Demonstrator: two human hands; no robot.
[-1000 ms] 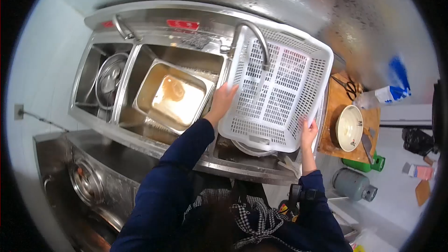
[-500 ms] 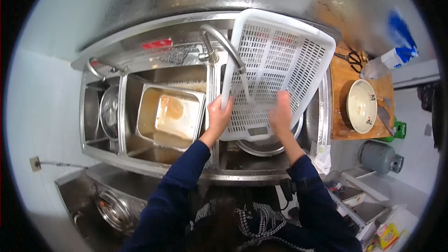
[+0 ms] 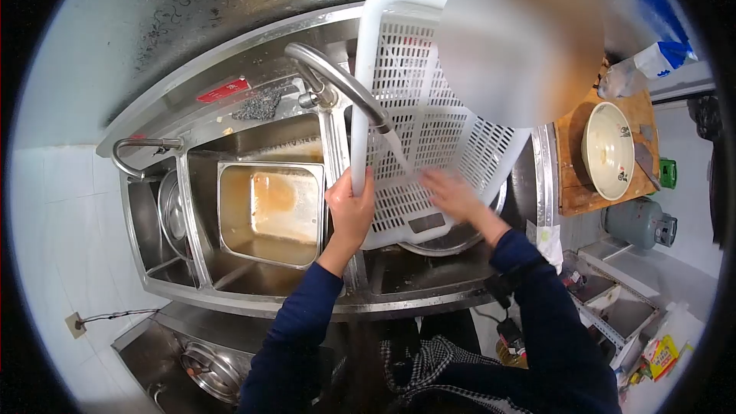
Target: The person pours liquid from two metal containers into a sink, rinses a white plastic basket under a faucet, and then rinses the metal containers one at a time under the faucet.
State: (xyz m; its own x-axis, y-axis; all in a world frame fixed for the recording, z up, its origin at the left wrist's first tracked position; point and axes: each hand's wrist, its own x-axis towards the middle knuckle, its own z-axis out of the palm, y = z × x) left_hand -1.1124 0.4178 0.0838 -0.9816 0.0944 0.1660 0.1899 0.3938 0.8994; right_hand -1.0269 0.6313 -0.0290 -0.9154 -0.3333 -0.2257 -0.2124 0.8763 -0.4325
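Note:
A white plastic basket with a slotted bottom is propped at a tilt over the right sink basin. My left hand is closed around its left rim. Water runs from the curved faucet into the basket. My right hand, somewhat smeared by motion, has its fingers stretched out at the basket's slotted bottom near the stream; it holds nothing. Beneath the basket, part of a round metal bowl shows. A blurred round patch hides the basket's upper right part.
Left of the basket, a rectangular steel pan with brownish liquid sits in the middle basin. At right, a cream bowl and a knife rest on a wooden board. A scouring pad lies behind the basins.
My right hand has gone from upright to laid toward the basket's bottom, nearer the water. My left hand keeps its grip. The view has shifted, and a blurred patch has appeared at upper right.

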